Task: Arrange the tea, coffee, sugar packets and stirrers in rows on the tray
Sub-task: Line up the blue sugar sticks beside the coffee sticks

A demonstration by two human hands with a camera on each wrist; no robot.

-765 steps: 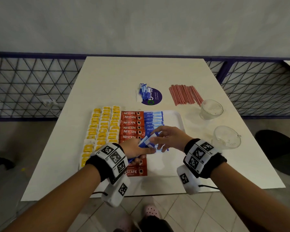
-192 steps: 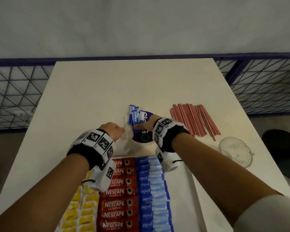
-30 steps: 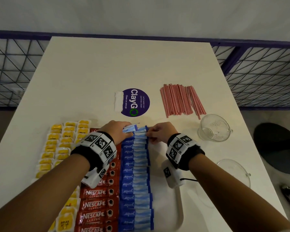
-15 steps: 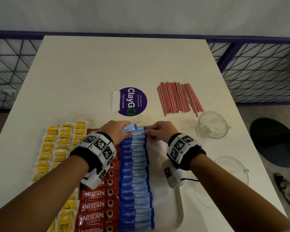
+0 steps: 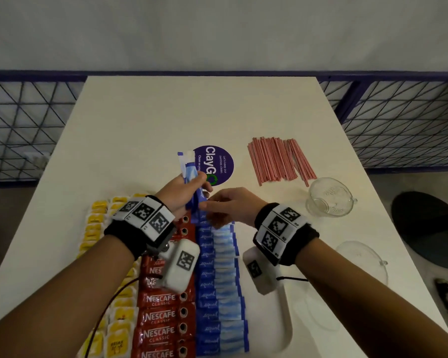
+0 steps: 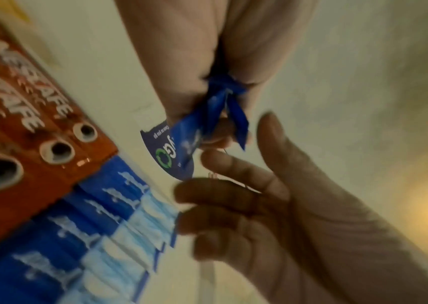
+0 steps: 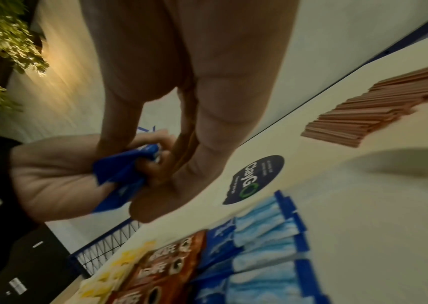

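My left hand (image 5: 198,182) grips a small bundle of blue sugar packets (image 5: 189,174) upright, just beyond the far end of the tray (image 5: 265,306). My right hand (image 5: 212,205) hovers beside the bundle's lower end with loose, spread fingers (image 6: 223,193) that hold nothing. The left wrist view shows the held packets (image 6: 208,115) apart from those fingertips. On the tray lie a row of blue sugar packets (image 5: 223,275), a row of red coffee sachets (image 5: 163,316) and yellow tea packets (image 5: 93,228). Red stirrers (image 5: 279,158) lie loose on the table, far right.
A round purple sticker (image 5: 219,164) is on the table (image 5: 153,120) behind my hands. A glass cup (image 5: 329,197) stands right of the tray, with a second glass dish (image 5: 360,262) nearer me. The tray's right strip is bare. A mesh railing borders the table.
Both hands were low at the far end of the sugar row. My left hand has risen and tipped its packets upright. My right hand has left the row and moved toward the bundle.
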